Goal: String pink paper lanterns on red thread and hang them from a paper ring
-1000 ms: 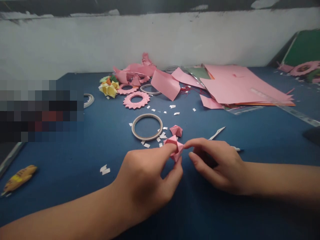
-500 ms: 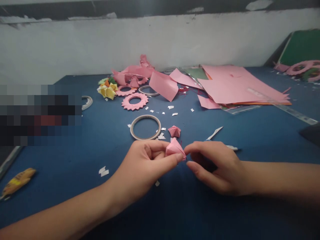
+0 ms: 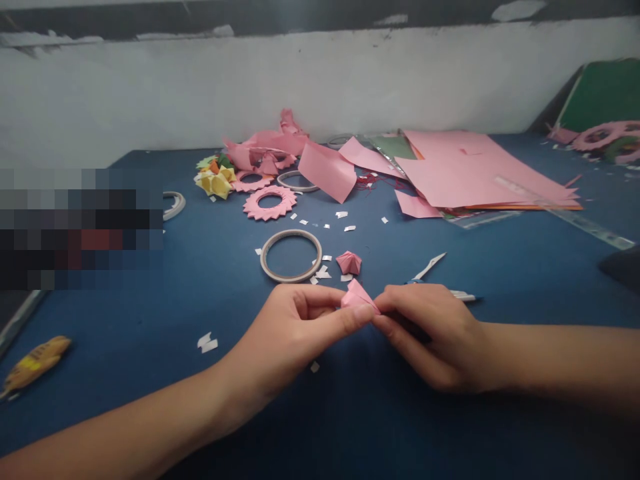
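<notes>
Between the thumb and fingers of my left hand [image 3: 295, 333] is a small folded pink paper piece [image 3: 356, 295]. My right hand [image 3: 435, 337] pinches the pointed right corner of the same piece with thumb and forefinger. Part of the paper is hidden behind my left thumb. Just beyond it on the table lies a second folded pink paper piece [image 3: 349, 262], pleated and star-like. A roll of tape [image 3: 263, 257] lies flat beyond my left hand. Past my right hand, a pair of scissors [image 3: 431, 265] is partly covered by that hand.
Pink pleated paper rings [image 3: 270, 215], yellow folded paper [image 3: 219, 183] and pink sheets [image 3: 465, 173] lie at the back, with a clear ruler [image 3: 590, 223]. White scraps [image 3: 207, 343] are scattered about. A tan striped object [image 3: 37, 363] sits at left.
My right thumb and forefinger have closed on the paper's right corner; they were apart before. My left hand has shifted slightly right with the folded paper.
</notes>
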The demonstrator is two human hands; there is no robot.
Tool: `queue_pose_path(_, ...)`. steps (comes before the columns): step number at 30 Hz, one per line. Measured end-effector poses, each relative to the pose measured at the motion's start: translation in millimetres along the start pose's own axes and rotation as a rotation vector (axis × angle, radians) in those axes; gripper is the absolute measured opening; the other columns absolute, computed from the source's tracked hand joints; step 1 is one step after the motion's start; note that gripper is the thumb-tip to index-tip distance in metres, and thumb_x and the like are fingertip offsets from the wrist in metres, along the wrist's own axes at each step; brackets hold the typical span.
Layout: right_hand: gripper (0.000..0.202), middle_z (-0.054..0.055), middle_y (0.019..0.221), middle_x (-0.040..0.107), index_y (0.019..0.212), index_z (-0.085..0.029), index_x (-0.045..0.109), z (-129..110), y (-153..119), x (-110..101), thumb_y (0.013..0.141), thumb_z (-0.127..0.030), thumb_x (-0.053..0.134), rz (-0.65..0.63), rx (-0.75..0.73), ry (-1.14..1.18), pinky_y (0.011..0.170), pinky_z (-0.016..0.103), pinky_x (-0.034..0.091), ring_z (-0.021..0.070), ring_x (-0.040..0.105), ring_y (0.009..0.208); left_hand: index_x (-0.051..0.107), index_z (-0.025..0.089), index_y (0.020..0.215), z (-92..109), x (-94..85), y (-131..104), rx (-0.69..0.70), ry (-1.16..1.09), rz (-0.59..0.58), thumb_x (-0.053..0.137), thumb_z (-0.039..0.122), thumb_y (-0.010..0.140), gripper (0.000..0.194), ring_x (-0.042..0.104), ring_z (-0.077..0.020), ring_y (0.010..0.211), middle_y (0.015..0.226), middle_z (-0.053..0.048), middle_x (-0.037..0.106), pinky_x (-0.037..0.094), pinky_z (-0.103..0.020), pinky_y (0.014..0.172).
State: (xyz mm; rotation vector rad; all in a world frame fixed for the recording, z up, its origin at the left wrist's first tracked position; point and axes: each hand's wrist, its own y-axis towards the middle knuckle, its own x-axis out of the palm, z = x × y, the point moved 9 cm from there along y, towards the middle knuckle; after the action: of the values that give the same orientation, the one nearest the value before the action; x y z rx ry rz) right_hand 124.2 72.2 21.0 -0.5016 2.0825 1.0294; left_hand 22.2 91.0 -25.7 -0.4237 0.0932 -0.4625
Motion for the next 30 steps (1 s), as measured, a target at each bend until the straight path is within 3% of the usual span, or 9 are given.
queue_pose_path(12,0.011,0.001,0.067,0.059,0.087,-0.017,0.054,3.7,-3.4,6.6,0.092,-0.017,0.044,-0.012,-0.009,-0.049,0.055,0.023,0.040,0.0115,0.052,0.057,0.065,0.016,0.056,-0.3,-5.6,-0.1,-0.032,0.027,0.061,0.063,0.038,0.080,0.033,0.016,-0.0071,0.050,0.051,0.007,0.023,0.013,-0.023,0.043)
queue_pose_path(20,0.012,0.001,0.065,0.058,0.084,-0.016,0.054,4.8,-2.1,7.6,0.091,-0.016,0.043,-0.016,0.000,-0.058,0.054,0.023,0.039,0.0114,0.052,0.055,0.070,0.017,0.066,-4.2,-5.4,-1.1,-0.055,0.022,0.063,0.063,0.044,0.079,0.031,0.016,-0.0069,0.049,0.051,0.007,0.023,0.011,-0.024,0.043)
queue_pose_path(30,0.014,-0.001,0.063,0.057,0.082,-0.017,0.053,6.2,-3.0,7.9,0.092,-0.017,0.043,-0.024,0.015,-0.055,0.053,0.023,0.038,0.0105,0.051,0.053,0.062,0.015,0.058,-2.4,-4.7,-0.4,-0.038,0.045,0.055,0.062,0.045,0.079,0.037,0.015,-0.0066,0.049,0.052,0.007,0.023,0.010,-0.024,0.043)
